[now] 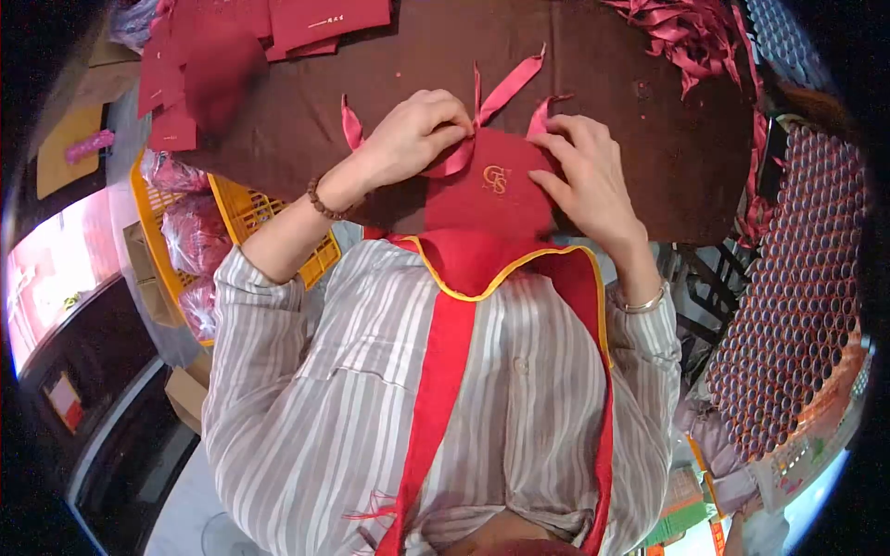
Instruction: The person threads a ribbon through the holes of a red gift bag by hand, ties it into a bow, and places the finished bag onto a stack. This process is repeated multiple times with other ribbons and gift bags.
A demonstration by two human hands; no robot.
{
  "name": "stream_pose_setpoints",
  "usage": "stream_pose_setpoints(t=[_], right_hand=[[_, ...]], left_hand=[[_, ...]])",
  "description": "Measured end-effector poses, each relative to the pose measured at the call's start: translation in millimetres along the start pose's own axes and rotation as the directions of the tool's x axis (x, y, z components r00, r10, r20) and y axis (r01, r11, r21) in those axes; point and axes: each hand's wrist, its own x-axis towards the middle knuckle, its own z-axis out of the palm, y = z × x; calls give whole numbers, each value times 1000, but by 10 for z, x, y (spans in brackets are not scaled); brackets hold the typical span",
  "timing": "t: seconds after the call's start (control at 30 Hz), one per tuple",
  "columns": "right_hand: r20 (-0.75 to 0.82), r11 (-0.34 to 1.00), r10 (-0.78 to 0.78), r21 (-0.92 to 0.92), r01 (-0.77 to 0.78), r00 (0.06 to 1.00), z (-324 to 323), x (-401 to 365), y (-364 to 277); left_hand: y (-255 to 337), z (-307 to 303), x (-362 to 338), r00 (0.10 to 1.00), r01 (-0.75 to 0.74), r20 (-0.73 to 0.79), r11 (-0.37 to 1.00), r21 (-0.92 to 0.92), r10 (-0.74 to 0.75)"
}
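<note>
By the surface's (686, 171) near edge, the left hand (408, 144) pinched pink ribbon (510, 90) atop the red gold-printed piece (464, 202), while the right hand (591, 176) curled at its right side, apparently steadying it, though whether gripping I couldn't tell.

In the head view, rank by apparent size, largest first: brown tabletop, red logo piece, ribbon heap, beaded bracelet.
1. Brown tabletop
2. Red logo piece and ribbon heap: too alike to rank
3. Beaded bracelet
</note>
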Motion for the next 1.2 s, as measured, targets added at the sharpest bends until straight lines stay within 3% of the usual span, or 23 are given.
stream_pose_setpoints(t=[0.07,0.2,0.23,0.3,0.37,0.4,0.47,0.53,0.6,0.63,0.67,0.7,0.73,0.8,0.83,0.87,0.93,1.0,1.07,1.1,1.13,1.17,1.2], right_hand=[[2,998,54,-21,-54,999,-46,-84,19],[53,939,195,277,-202,979,-2,-170,47],[92,879,254,395,-269,963,12,-163,47],[104,870,285,389,-302,953,38,-143,41],[116,860,315,385,-335,942,78,-125,66],[99,847,328,410,-338,940,116,-134,89],[84,831,346,435,-347,934,151,-166,95],[63,828,358,440,-348,932,173,-169,70],[56,819,391,434,-374,919,190,-185,19],[47,812,418,428,-397,907,200,-191,2],[47,811,419,429,-397,907,237,-207,9],[-44,873,385,341,-348,922,298,-236,21],[-131,922,340,242,-302,931,338,-255,24],[-131,908,382,240,-344,915,360,-263,-30],[-130,893,419,238,-382,898,368,-263,-57],[-133,893,420,236,-383,898,383,-261,-79],[-184,914,391,196,-356,902,406,-254,-115],[-152,906,409,185,-381,900,387,-247,-144],[-166,895,434,193,-403,885,404,-248,-160],[-168,895,435,193,-403,885,406,-251,-167],[-186,892,433,226,-391,882,410,-250,-175],[-204,889,433,260,-378,878,415,-250,-177],[-205,887,436,262,-380,876,412,-247,-165]], left_hand=[[-40,20,-2,1000,-3,4,999,39,2],[-28,50,-7,998,59,30,997,48,-60],[-35,70,-30,1000,15,-21,996,92,-13],[-9,93,-100,997,-28,-66,990,138,37],[75,98,-225,969,-30,-232,966,256,92],[116,87,-298,970,-32,-225,967,255,92],[177,37,-471,995,98,-58,953,287,-85],[210,-83,-617,992,97,42,932,350,-119],[365,-301,-704,878,376,307,926,30,-366],[343,-373,-766,890,368,354,911,-187,-286],[309,-500,-867,890,368,355,911,-186,-287],[278,-649,-982,892,410,391,772,-485,-228],[275,-737,-1032,900,425,406,542,-726,-162],[331,-761,-984,997,70,79,242,-968,27],[294,-800,-945,993,-36,-9,229,-973,120],[323,-782,-909,992,-37,-9,230,-973,124],[431,-685,-790,951,-306,-307,187,-933,26],[427,-698,-678,955,-297,-293,243,-923,53],[288,-710,-559,971,-225,-241,386,-895,7],[310,-792,-487,991,-101,-125,349,-932,-46],[378,-776,-422,991,-100,-124,351,-931,-44],[469,-698,-322,955,-83,-279,820,-567,-96],[525,-632,-255,901,43,-431,999,-16,-46]])
